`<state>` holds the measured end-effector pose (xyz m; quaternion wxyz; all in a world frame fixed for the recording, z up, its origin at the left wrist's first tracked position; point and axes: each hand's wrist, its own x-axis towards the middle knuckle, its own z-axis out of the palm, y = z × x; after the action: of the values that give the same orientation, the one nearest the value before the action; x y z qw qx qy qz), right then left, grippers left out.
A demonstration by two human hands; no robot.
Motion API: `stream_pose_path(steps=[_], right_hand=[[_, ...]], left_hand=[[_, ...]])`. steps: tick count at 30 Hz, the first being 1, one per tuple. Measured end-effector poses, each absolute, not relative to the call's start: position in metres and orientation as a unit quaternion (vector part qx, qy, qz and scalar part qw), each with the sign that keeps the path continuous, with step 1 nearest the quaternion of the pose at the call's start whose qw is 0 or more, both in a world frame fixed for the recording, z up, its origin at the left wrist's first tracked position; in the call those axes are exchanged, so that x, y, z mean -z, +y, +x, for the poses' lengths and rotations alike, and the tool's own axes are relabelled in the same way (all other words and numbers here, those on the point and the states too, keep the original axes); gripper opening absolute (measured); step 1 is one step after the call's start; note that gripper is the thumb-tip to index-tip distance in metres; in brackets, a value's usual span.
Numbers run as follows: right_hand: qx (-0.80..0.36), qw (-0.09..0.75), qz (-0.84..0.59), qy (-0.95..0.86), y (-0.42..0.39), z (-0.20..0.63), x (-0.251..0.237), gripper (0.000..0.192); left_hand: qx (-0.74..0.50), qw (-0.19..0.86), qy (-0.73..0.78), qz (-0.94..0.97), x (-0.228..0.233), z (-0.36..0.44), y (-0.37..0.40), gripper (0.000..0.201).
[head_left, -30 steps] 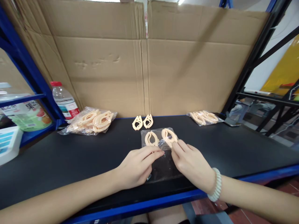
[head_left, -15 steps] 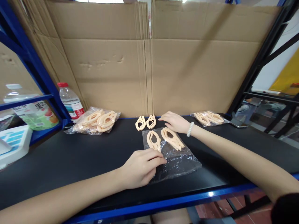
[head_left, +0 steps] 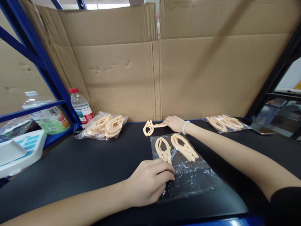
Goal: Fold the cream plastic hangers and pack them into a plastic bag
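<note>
A clear plastic bag lies on the black table with two peach plastic clips inside its far end. My left hand presses down on the bag's near left edge, fingertips touching one bagged clip. My right hand, a white bead bracelet on its wrist, reaches to the back of the table and grips one of two loose peach clips lying there; the other loose clip stays flat on the table beside it.
A bag of peach clips lies at the back left, another bag of clips at the back right. A water bottle stands by the blue rack post. A cardboard wall closes the back. A white box sits on the left.
My right hand left the bag, reached to the back and took hold of one loose clip, dragging it rightwards. My left hand stayed on the bag. The view shifted left.
</note>
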<state>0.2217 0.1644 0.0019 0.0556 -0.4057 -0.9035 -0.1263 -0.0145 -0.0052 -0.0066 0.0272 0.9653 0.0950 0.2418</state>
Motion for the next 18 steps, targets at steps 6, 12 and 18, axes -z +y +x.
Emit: stream_pose_path(steps=[6,12,18], right_hand=[[0.107,0.141,-0.429,-0.886,0.128,0.272,-0.015,0.032],[0.126,0.293,-0.409,-0.855,0.044,0.293,-0.054,0.027],[0.218,0.366,-0.432,-0.795,-0.081,0.285,-0.068,0.015]], left_hand=[[-0.256,0.03,0.097,0.961,0.007,-0.014,-0.004,0.033],[-0.28,0.029,0.103,0.954,0.007,-0.013,-0.006,0.033],[-0.312,0.033,0.105,0.944,0.008,-0.012,-0.006,0.033]])
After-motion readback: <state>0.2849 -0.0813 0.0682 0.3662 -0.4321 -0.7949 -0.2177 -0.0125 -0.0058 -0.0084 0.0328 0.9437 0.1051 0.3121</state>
